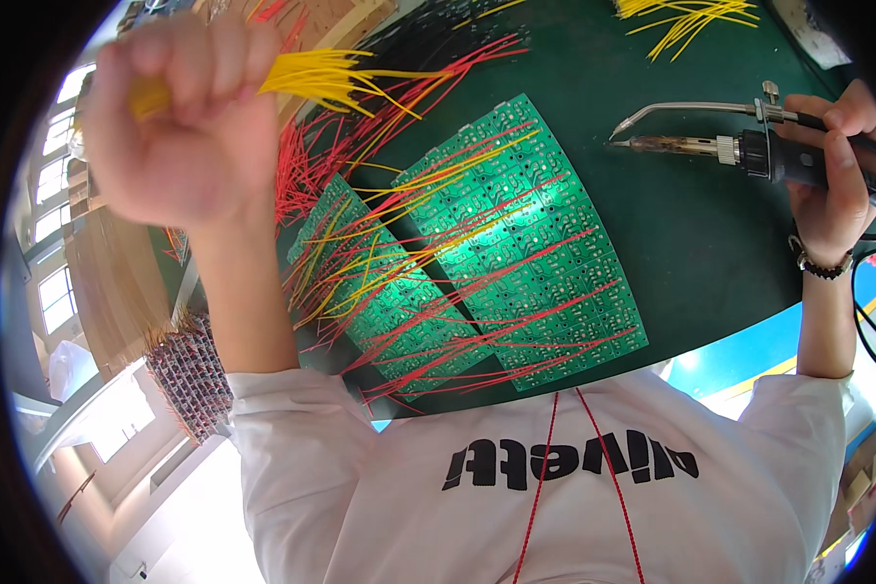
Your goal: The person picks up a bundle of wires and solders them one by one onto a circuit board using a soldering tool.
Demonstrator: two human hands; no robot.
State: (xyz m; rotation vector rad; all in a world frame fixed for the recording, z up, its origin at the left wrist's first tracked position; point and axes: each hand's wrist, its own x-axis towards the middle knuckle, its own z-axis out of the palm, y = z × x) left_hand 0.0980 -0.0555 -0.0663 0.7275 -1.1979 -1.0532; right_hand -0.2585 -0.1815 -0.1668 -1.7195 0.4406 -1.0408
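Observation:
My left hand (190,127) is raised at the upper left, its fingers wrapped round a bundle of yellow wires (321,80) whose ends fan out to the right; the hand is slightly blurred. At the right, my right hand (837,185) grips a black-handled soldering iron (749,151). A thin metal solder-feed tube (696,107) is clamped along it, its end near the iron's tip. The tip points left, apart from the boards. Between my hands lie a large green circuit board panel (555,263) and a second panel (384,307), with red and yellow wires across both.
Loose red wires (307,170) lie beyond the left panel, near black wires (428,34). More yellow wires (691,19) rest at the far edge of the dark green table (691,253). Stacked boards (190,380) stand at the left. Black cables (871,302) hang by my right wrist.

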